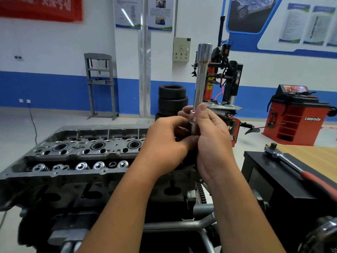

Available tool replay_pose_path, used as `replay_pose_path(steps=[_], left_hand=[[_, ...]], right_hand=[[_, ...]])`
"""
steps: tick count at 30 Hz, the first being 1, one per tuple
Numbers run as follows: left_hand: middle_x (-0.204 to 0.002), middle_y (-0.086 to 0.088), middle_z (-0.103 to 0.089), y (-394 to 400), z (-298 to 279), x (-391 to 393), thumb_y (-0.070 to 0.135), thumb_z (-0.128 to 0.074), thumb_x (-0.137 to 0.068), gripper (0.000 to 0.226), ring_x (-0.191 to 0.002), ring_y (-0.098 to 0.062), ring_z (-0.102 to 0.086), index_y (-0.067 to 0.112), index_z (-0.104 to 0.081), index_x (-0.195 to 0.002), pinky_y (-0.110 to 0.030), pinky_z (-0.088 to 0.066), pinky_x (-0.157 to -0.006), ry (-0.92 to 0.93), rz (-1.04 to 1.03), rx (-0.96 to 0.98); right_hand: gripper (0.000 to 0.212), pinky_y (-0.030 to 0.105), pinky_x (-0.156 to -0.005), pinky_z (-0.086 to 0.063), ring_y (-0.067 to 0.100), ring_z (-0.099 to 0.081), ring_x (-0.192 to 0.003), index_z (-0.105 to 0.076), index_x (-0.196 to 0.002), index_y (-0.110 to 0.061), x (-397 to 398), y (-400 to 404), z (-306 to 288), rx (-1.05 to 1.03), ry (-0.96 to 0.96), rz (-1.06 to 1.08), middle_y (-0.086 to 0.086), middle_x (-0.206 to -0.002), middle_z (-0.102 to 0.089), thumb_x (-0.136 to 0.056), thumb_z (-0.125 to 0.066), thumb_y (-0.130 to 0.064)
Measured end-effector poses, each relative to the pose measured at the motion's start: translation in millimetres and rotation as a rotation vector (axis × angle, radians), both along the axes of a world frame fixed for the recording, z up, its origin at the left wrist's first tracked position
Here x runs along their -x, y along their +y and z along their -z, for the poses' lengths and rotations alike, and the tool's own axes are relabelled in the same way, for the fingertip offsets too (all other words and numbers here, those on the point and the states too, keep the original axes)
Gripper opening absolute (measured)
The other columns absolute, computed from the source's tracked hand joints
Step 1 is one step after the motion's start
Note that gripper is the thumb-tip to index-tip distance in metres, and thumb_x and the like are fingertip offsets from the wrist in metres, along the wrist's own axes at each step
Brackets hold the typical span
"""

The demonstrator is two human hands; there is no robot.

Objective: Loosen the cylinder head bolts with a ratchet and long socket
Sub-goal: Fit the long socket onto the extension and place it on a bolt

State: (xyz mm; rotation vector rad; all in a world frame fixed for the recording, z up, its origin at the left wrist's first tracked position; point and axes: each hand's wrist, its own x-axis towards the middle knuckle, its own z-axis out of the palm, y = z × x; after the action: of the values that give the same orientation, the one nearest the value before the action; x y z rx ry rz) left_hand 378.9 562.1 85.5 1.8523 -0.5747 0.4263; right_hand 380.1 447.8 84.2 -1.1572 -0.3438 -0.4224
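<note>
Head view, long chrome socket (pixel 200 77) upright, flared top, both hands gripping base

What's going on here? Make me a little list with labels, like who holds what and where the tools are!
right hand: grips the long socket, held upright
left hand: fingers curled at the socket's lower end
ratchet: lies on the black stand at right, red handle, untouched
cylinder head: below and left of the hands, valve springs showing
background: stacked tyres, red machines
</note>
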Motion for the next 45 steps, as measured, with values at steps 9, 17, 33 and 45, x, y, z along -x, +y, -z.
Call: replay_pose_path(steps=[9, 17, 33, 45], left_hand=[[-0.091, 0.011, -0.081, 3.0, 1.2, 0.1, 0.015, -0.074, -0.097, 0.013, -0.087, -0.005, -0.076, 0.024, -0.081, -0.101, -0.027, -0.061, -0.079, 0.074, 0.073, 0.009], [-0.087, 0.012, -0.079, -1.1, 2.2, -2.0, 0.024, -0.083, -0.089, 0.008, -0.085, -0.006, -0.075, 0.029, -0.081, -0.095, -0.039, -0.064, -0.082, 0.043, -0.054, -0.021], [-0.085, 0.001, -0.079, 5.6, 0.8, -0.9, 0.011, -0.070, -0.099, 0.015, -0.068, -0.003, -0.071, 0.021, -0.081, -0.101, -0.020, -0.057, -0.064, 0.108, 0.100, 0.040], [-0.081, 0.007, -0.078, 6.4, 1.5, -1.4, 0.008, -0.071, -0.098, 0.015, -0.065, 0.000, -0.069, 0.019, -0.081, -0.099, -0.018, -0.053, -0.062, 0.119, 0.135, 0.097]], right_hand=[[0.058, 0.058, -0.098, -0.057, 0.031, -0.074, -0.104, -0.076, -0.093, -0.015, -1.8, 1.4, 1.1, 0.040, -0.013, 0.047, 0.011, -0.100, -0.078, -0.072, -0.066, -0.068], [0.032, 0.063, -0.093, -0.057, 0.030, -0.071, -0.091, -0.075, -0.085, -0.022, -2.5, -3.3, 3.2, -0.045, -0.044, 0.008, 0.010, -0.098, -0.075, -0.072, -0.081, -0.051], [0.036, 0.037, -0.076, -0.061, 0.022, -0.075, -0.088, -0.079, -0.083, -0.019, -5.0, -4.9, 5.3, -0.016, -0.030, -0.029, 0.007, -0.092, -0.077, -0.085, -0.065, -0.053], [0.033, 0.042, -0.080, -0.060, 0.023, -0.074, -0.089, -0.079, -0.083, -0.022, -4.8, -3.7, 4.4, -0.010, -0.040, -0.059, 0.005, -0.093, -0.077, -0.081, -0.069, -0.054]])
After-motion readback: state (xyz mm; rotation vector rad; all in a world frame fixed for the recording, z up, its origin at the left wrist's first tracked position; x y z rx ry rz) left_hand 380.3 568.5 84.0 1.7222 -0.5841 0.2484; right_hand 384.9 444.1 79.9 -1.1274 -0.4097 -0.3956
